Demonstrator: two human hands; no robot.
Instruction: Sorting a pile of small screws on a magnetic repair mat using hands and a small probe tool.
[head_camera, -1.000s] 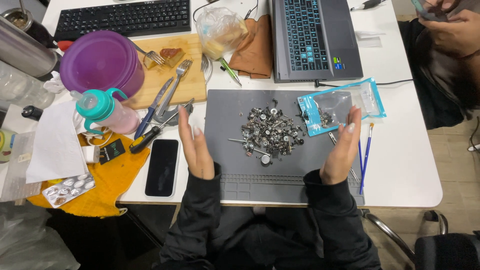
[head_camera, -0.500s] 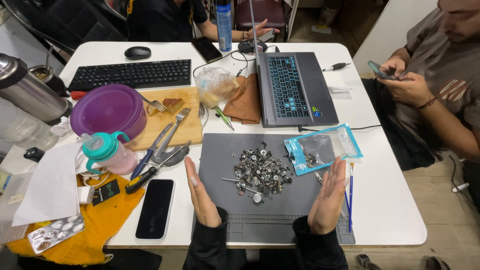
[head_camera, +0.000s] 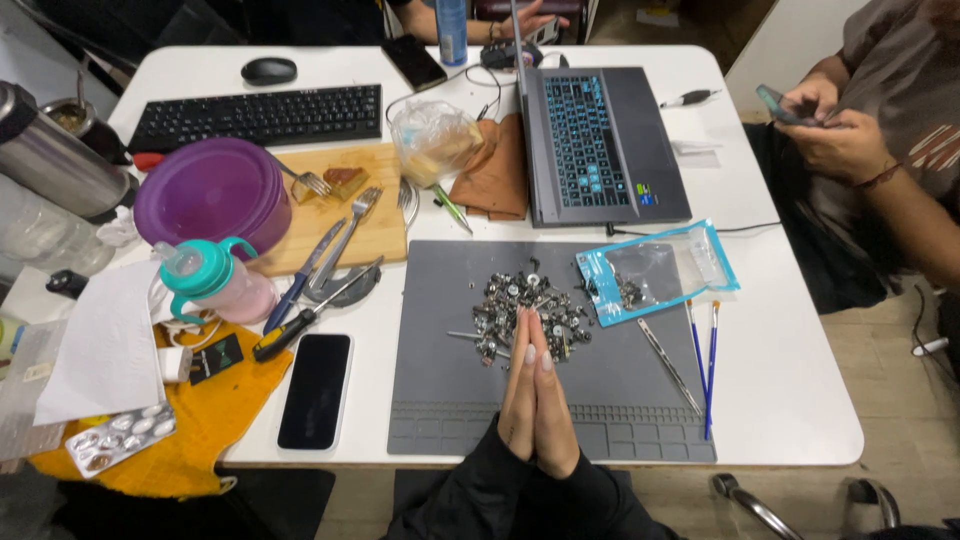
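Now left hand (head_camera: 520, 400) and right hand (head_camera: 553, 405) pressed flat palm to palm, holding nothing, fingertips touching near edge of metal parts pile (head_camera: 525, 315) on grey mat (head_camera: 620, 400).

A white rounded table (head_camera: 790, 400) is set on a beige tiled floor (head_camera: 900, 340). A chair's metal legs (head_camera: 760, 505) are seen near right; dark shadow lies far left.

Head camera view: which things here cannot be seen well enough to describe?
- Palms of the left hand and right hand: pressed together, so anything between them is hidden.
- Pile of small metal parts: too small to tell the kinds.
- Clear bag: contents too small.
- Metal flask: cut by the left edge.
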